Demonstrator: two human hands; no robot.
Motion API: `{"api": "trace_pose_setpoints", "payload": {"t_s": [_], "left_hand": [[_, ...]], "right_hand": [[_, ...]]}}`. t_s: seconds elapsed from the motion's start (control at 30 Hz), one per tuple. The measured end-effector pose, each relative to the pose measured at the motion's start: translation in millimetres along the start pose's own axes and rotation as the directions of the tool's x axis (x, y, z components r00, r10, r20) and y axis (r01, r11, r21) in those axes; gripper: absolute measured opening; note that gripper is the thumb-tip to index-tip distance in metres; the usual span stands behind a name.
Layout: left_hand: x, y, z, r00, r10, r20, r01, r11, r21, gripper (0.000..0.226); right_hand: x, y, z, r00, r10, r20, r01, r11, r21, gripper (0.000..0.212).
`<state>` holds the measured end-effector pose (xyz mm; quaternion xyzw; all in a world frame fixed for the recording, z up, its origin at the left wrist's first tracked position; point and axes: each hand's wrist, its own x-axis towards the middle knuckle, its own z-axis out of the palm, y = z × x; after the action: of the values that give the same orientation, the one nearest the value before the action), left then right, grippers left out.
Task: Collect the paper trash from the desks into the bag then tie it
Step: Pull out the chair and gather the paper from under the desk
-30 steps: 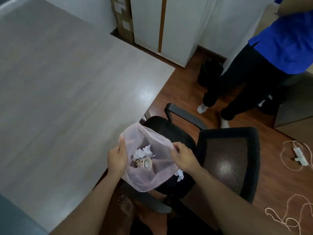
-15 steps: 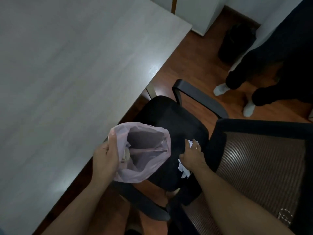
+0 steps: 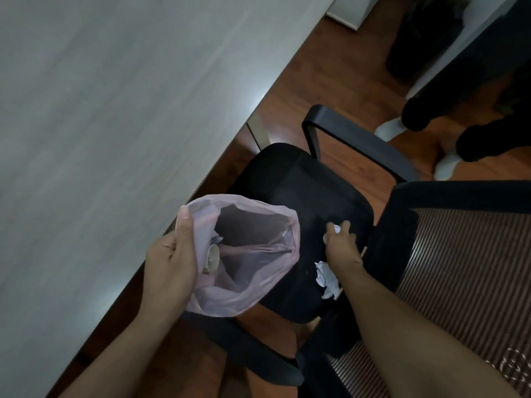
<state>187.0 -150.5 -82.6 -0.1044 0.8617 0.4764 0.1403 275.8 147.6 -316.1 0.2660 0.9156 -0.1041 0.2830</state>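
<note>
My left hand (image 3: 172, 262) grips the rim of a thin pink plastic bag (image 3: 250, 271), holding its mouth open over the seat of a black office chair (image 3: 296, 191). Inside the bag I see a paper cup (image 3: 212, 256) and a bit of crumpled paper. My right hand (image 3: 340, 245) is down on the chair seat to the right of the bag, its fingers curled around a small white paper ball (image 3: 334, 228). Another crumpled white paper (image 3: 326, 278) lies on the seat just under my right wrist.
A large grey desk (image 3: 115, 124) fills the left side. The chair's mesh backrest (image 3: 465, 268) and armrests (image 3: 353, 139) surround the seat. Another person's legs in dark trousers and white socks (image 3: 445, 165) stand on the wooden floor at the upper right, near a black bin (image 3: 422, 38).
My right hand let go of the bag's rim and dropped to the chair seat, closing on a paper ball. My view tilted down and closer to the chair. The left hand kept the bag.
</note>
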Motion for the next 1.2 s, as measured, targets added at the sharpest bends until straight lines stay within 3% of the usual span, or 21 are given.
{"api": "trace_pose_setpoints", "payload": {"t_s": [0.1, 0.2, 0.3, 0.4, 0.57, 0.67, 0.73, 0.87, 0.97, 1.1, 1.2], "left_hand": [[-1, 10, 3, 1.000, -0.005, -0.003, 0.004, 0.999, -0.035, 0.053], [-2, 17, 4, 1.000, -0.024, -0.013, 0.024, 0.999, -0.040, 0.049], [-3, 21, 6, 1.000, -0.020, 0.010, 0.020, 0.999, -0.030, 0.061], [-6, 26, 9, 1.000, -0.009, 0.028, 0.011, 0.998, -0.065, 0.067], [-10, 28, 14, 0.996, -0.070, 0.055, 0.074, 0.994, -0.080, 0.069], [-10, 29, 13, 0.995, -0.080, 0.052, 0.084, 0.993, -0.083, 0.070], [-9, 27, 11, 0.996, -0.076, 0.047, 0.079, 0.994, -0.077, 0.071], [-8, 24, 9, 0.998, -0.036, 0.041, 0.039, 0.997, -0.060, 0.073], [-7, 24, 7, 0.998, -0.032, 0.049, 0.036, 0.997, -0.072, 0.074], [-7, 26, 7, 0.997, -0.034, 0.065, 0.040, 0.994, -0.106, 0.074], [-5, 27, 9, 0.998, -0.024, 0.062, 0.031, 0.993, -0.112, 0.071]], "right_hand": [[-14, -13, -27, 0.993, 0.030, -0.118, 0.013, 0.937, 0.349, 0.047], [-49, -32, -68, 0.960, 0.120, -0.253, 0.077, 0.755, 0.651, 0.047], [-92, -52, -104, 0.923, 0.283, -0.261, 0.064, 0.555, 0.829, 0.045], [-131, -76, -117, 0.942, 0.214, -0.258, 0.143, 0.441, 0.886, 0.045], [-159, -102, -97, 0.943, -0.238, -0.233, 0.333, 0.652, 0.682, 0.062], [-152, -109, -89, 0.889, -0.384, -0.249, 0.452, 0.820, 0.352, 0.068], [-146, -112, -87, 0.851, -0.449, -0.272, 0.505, 0.843, 0.187, 0.071], [-138, -115, -87, 0.807, -0.545, -0.227, 0.564, 0.825, 0.023, 0.069], [-136, -110, -90, 0.810, -0.532, -0.247, 0.541, 0.840, -0.032, 0.055], [-131, -90, -92, 0.883, -0.320, -0.344, 0.332, 0.943, -0.023, 0.035], [-117, -70, -81, 0.969, -0.132, -0.210, 0.145, 0.988, 0.048, 0.029]]}}
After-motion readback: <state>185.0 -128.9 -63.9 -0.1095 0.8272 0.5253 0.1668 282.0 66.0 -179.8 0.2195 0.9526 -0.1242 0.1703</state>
